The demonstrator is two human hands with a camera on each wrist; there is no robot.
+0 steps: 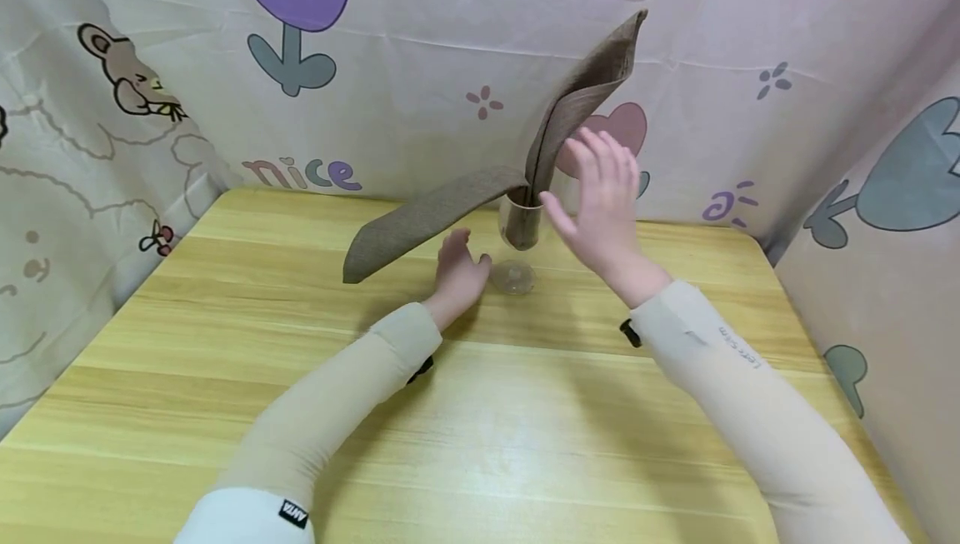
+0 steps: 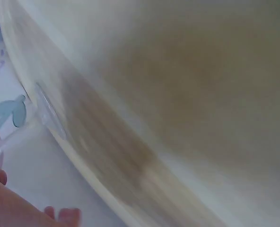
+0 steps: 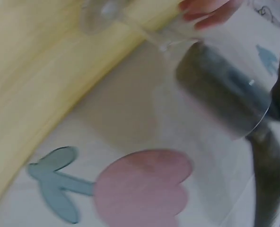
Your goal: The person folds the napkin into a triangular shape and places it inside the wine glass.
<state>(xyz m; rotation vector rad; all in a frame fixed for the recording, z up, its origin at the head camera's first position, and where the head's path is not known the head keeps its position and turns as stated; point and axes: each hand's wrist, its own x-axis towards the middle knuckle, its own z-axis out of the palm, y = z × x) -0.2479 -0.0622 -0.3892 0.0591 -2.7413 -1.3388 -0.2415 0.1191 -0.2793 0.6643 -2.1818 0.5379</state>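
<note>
A clear stemmed glass (image 1: pixel 514 276) stands on the table with a folded brown cloth napkin (image 1: pixel 435 215) tucked into its bowl. One long end of the napkin droops out to the left; the other rises to the upper right. My left hand (image 1: pixel 459 276) is beside the glass's foot, thumb and fingers spread apart. My right hand (image 1: pixel 602 198) is raised at the right of the bowl, fingers extended near the upright napkin end. The right wrist view shows the glass bowl (image 3: pixel 220 90) with cloth inside and fingers of the left hand (image 3: pixel 211 12) near the stem.
The wooden table (image 1: pixel 480 427) reaches back to a printed curtain (image 1: pixel 420 94) with tulips, small flowers and the word "nice". More curtain (image 1: pixel 892 277) hangs along the right side. Dark straps (image 1: pixel 632 333) show at both wrists.
</note>
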